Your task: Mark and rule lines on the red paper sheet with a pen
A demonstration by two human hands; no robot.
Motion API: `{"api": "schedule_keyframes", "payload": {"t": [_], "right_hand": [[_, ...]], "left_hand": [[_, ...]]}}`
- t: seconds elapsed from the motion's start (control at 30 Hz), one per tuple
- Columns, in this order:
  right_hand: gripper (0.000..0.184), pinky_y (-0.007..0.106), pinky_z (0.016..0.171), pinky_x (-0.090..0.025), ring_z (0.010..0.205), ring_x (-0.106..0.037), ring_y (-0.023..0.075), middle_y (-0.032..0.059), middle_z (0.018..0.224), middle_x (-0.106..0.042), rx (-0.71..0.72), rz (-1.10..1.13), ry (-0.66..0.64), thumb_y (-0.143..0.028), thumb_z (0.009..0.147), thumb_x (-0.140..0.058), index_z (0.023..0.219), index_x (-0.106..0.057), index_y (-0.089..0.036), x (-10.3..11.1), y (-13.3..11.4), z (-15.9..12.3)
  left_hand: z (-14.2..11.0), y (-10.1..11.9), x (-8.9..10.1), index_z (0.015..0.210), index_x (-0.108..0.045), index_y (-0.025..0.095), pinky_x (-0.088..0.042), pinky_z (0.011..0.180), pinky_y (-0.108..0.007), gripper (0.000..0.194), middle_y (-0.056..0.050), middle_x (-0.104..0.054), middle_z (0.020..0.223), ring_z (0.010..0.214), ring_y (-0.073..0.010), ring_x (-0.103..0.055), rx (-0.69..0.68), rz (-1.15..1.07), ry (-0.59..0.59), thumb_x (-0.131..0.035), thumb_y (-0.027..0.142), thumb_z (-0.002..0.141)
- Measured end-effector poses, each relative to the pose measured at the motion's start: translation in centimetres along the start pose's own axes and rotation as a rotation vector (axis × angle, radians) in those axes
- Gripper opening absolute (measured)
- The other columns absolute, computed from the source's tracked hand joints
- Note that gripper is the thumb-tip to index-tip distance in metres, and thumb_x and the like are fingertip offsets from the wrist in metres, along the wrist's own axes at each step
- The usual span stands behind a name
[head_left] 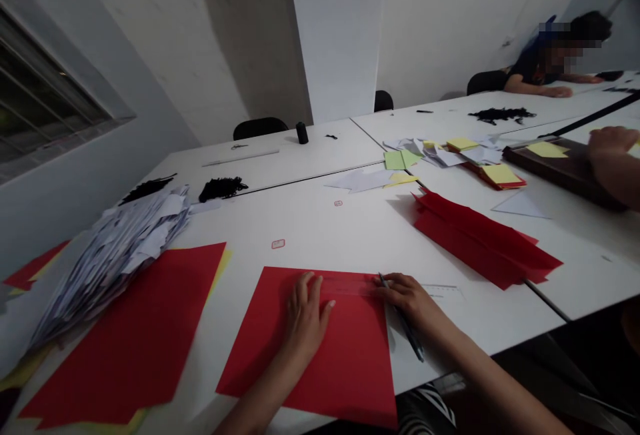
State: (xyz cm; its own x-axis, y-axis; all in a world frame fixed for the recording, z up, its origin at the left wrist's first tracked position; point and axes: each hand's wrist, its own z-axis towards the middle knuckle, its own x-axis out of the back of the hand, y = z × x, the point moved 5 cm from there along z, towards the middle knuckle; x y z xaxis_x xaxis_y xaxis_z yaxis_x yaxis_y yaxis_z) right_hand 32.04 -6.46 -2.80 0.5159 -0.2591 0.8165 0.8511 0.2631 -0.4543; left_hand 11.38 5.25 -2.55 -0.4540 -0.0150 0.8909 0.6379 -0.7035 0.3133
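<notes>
the left hand (pixel 305 315) lies flat on a red sheet (pixel 320 348), its fingers spread a little and pressed down on a clear ruler (pixel 380 286). the ruler lies just under these fingertips, along the far edge of the sheet; its long axis goes left to right, and its right end goes past the sheet onto the white table (pixel 350 221). the right hand (pixel 407 298) is just beside the left fingers, on the ruler, and its fingers pinch a dark pen (pixel 403 321). the tip of the pen points away from the person and touches the ruler edge, and its back end points toward the person, a little to the right. left of the left hand there is a bigger red sheet (pixel 135 341) and a pile of white paper (pixel 110 255). beyond the right fingers lie folded red papers (pixel 480 238), and further away yellow notes (pixel 500 173). at the right edge another person's hand (pixel 610 145) rests on a dark board (pixel 565 165).
</notes>
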Motion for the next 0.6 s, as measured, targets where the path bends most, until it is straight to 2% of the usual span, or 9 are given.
{"api": "schedule_keyframes", "payload": {"t": [0.13,0.23,0.3,0.47,0.6], "right_hand": [[0.038,0.039,0.091,-0.045,0.108,-0.057,0.0237,0.0051,0.111,-0.068,0.06,0.012,-0.002,-0.015,0.095,-0.05,0.129,-0.056,-0.029,-0.5,-1.4,2.8],[0.031,0.036,0.086,-0.046,0.098,-0.059,0.0217,0.0056,0.097,-0.069,0.055,0.009,-0.02,-0.013,0.095,-0.051,0.121,-0.062,-0.026,-0.7,-2.0,4.2],[0.029,0.035,0.084,-0.046,0.096,-0.058,0.0215,0.0054,0.092,-0.068,0.034,0.022,-0.036,-0.012,0.095,-0.05,0.118,-0.062,-0.024,-0.8,-2.1,4.5],[0.031,0.036,0.086,-0.044,0.1,-0.054,0.0221,0.0066,0.105,-0.065,-0.029,0.097,-0.015,-0.012,0.095,-0.051,0.122,-0.058,-0.025,-1.1,-1.7,4.1],[0.033,0.036,0.081,-0.043,0.092,-0.052,0.022,0.0063,0.096,-0.062,-0.075,0.1,-0.005,-0.011,0.095,-0.049,0.124,-0.056,-0.024,-1.4,-1.1,4.0]], "left_hand": [[0.2,1.4,-0.6,0.127,-0.051,0.02,-0.046,0.098,-0.047,0.034,-0.011,-0.048,0.132,0.122,-0.0277,-0.046,-0.084,0.031,-0.031,-0.043,0.019,0.095],[0.6,2.3,-0.8,0.126,-0.054,0.021,-0.048,0.098,-0.045,0.033,-0.009,-0.054,0.126,0.117,-0.0257,-0.05,-0.152,0.017,-0.078,-0.044,0.018,0.095],[0.7,2.4,-0.9,0.125,-0.056,0.02,-0.048,0.097,-0.045,0.033,-0.01,-0.055,0.125,0.116,-0.026,-0.051,-0.171,0.023,-0.087,-0.045,0.019,0.095],[0.5,2.2,-1.4,0.125,-0.058,0.018,-0.05,0.096,-0.046,0.033,-0.011,-0.054,0.127,0.119,-0.0279,-0.051,-0.181,0.053,-0.065,-0.045,0.02,0.095],[0.5,1.9,-1.9,0.128,-0.056,0.019,-0.048,0.1,-0.046,0.035,-0.01,-0.054,0.131,0.122,-0.0271,-0.049,-0.175,0.02,-0.068,-0.044,0.02,0.095]]}}
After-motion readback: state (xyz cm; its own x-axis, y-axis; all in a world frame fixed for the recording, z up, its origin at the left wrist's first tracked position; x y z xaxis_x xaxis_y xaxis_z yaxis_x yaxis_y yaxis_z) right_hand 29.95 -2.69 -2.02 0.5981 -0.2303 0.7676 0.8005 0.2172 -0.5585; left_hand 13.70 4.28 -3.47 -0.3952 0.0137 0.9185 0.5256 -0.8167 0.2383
